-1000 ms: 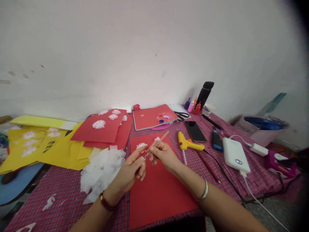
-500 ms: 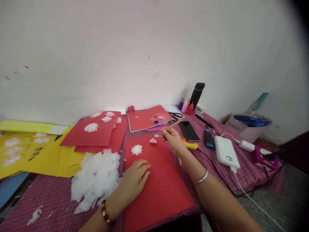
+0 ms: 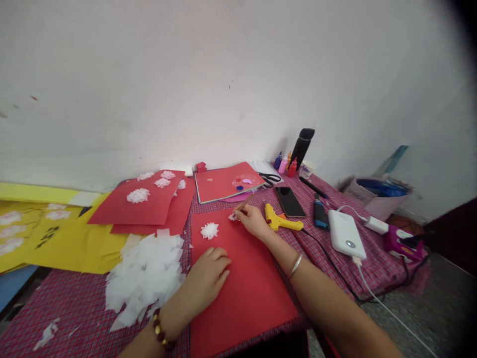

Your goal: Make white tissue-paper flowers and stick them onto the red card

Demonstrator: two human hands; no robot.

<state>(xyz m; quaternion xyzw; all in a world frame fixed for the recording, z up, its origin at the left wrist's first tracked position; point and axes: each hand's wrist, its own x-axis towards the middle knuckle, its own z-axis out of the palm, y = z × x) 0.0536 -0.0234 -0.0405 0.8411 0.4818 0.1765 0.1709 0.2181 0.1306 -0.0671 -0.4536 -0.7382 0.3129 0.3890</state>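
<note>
One slim brown wooden stick [image 3: 246, 201], pinched in the nearer right hand [image 3: 252, 220], tilts toward two o'clock, seemingly meeting the small white paper tuft [image 3: 233, 217] at that hand's nine; the left hand [image 3: 209, 272], loosely open, lies toward seven.

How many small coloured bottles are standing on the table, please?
4: blue bottle, pink bottle, orange bottle and red bottle, grouped near the black flask; more could be hidden behind.
</note>
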